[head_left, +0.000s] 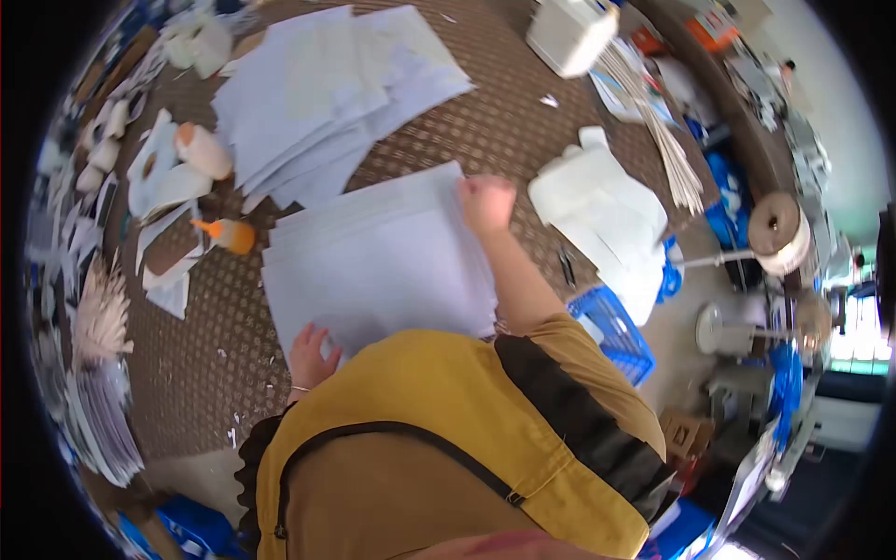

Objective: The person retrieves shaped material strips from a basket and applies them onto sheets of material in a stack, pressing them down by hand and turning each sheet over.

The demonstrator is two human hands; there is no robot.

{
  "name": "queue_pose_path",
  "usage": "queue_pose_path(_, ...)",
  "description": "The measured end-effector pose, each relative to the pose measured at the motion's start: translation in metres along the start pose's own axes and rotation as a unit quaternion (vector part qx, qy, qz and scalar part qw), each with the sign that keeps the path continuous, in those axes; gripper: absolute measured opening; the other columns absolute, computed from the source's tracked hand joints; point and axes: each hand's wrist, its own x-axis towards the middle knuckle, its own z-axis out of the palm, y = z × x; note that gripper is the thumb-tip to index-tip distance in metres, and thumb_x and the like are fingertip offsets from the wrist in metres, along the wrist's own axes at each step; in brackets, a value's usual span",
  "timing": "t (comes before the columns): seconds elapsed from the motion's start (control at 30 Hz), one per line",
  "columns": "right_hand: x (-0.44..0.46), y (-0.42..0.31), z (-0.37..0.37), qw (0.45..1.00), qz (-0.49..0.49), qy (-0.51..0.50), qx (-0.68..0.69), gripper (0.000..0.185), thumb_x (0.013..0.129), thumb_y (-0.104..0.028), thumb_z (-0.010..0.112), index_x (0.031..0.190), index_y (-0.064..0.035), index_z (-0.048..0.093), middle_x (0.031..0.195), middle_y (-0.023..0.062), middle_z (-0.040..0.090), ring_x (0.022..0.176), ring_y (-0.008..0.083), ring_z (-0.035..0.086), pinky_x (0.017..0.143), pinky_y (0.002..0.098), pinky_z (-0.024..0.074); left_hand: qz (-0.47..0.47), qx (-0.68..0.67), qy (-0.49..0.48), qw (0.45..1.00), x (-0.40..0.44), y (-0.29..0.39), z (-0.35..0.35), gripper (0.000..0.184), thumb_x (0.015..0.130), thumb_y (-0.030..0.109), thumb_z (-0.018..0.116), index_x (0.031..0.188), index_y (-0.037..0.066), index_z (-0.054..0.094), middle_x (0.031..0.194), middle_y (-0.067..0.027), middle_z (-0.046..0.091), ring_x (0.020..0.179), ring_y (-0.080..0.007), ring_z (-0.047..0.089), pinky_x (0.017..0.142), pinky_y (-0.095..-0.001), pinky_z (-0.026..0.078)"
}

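Observation:
A stack of white sheets (383,257) lies on the brown patterned table in front of me, its layers slightly fanned along the left and upper edges. My left hand (315,357) rests at the stack's near left corner, fingers spread and touching the sheets. At the far right corner, my right hand (488,202) is closed against the edge of the stack; its fingertips are partly hidden. Beyond lies a second, looser pile of white sheets (308,93). Left of the stack is an orange squeeze bottle (233,236) with a pointed nozzle, lying on its side.
A thread cone (203,151) and white scraps lie at the left. White cut pieces (597,205), a blue plastic basket (616,331), a bundle of thin strips (665,140) and a white container (571,37) are on the right. More bundled pieces (103,411) line the left edge.

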Motion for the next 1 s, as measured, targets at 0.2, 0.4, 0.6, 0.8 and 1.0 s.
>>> queue_pose_path(0.2, -0.047, 0.152, -0.075, 0.956, 0.028, 0.205, -0.206, 0.051, 0.070, -0.042, 0.068, 0.108, -0.0082, 0.059, 0.098, 0.0135, 0.063, 0.094, 0.0273, 0.058, 0.089, 0.0410, 0.0399, 0.072, 0.019, -0.045, 0.996, 0.074, 0.047, -0.008, 0.040, 0.073, 0.024, 0.067, 0.108, 0.007, 0.058, 0.121, -0.0193, 0.049, 0.109, -0.0365, 0.048, 0.092, -0.0440, 0.039)
queue_pose_path(0.4, 0.000, 0.237, -0.040, 0.843, 0.361, 0.143, 0.373, 0.029, 0.080, -0.029, 0.060, 0.100, -0.0076, 0.056, 0.078, 0.0104, 0.057, 0.072, 0.0215, 0.053, 0.063, 0.0376, 0.0440, 0.244, -0.069, -0.033, 0.967, 0.155, 0.135, 0.045, 0.033, 0.071, 0.018, 0.065, 0.101, 0.005, 0.061, 0.105, -0.0184, 0.059, 0.104, -0.0368, 0.052, 0.090, -0.0441, 0.042)
queue_pose_path(0.6, 0.034, 0.214, -0.054, 0.680, 0.370, 0.133, 0.619, 0.008, 0.081, -0.010, 0.052, 0.086, -0.0070, 0.057, 0.083, 0.0033, 0.056, 0.078, 0.0172, 0.053, 0.070, 0.0345, 0.0455, 0.177, 0.081, -0.128, 0.973, 0.158, 0.175, 0.065, 0.040, 0.067, 0.024, 0.064, 0.103, 0.007, 0.061, 0.115, -0.0194, 0.053, 0.110, -0.0318, 0.048, 0.096, -0.0393, 0.037)
queue_pose_path(0.8, 0.003, 0.118, -0.080, 0.718, 0.147, 0.173, 0.658, 0.012, 0.082, -0.005, 0.050, 0.093, -0.0037, 0.055, 0.092, 0.0040, 0.058, 0.088, 0.0157, 0.052, 0.080, 0.0314, 0.0425, 0.143, -0.168, -0.138, 0.966, 0.164, 0.149, 0.078, 0.058, 0.070, 0.036, 0.067, 0.116, 0.004, 0.053, 0.123, -0.0198, 0.048, 0.111, -0.0340, 0.047, 0.097, -0.0398, 0.037)
queue_pose_path(1.0, -0.054, 0.104, -0.061, 0.865, -0.007, -0.069, 0.496, 0.013, 0.082, 0.002, 0.052, 0.093, -0.0024, 0.057, 0.089, 0.0015, 0.058, 0.084, 0.0109, 0.050, 0.079, 0.0246, 0.0413, -0.013, -0.425, -0.039, 0.904, 0.183, 0.163, 0.076, 0.062, 0.072, 0.033, 0.071, 0.121, 0.002, 0.050, 0.123, -0.0154, 0.051, 0.105, -0.0250, 0.052, 0.088, -0.0363, 0.043)
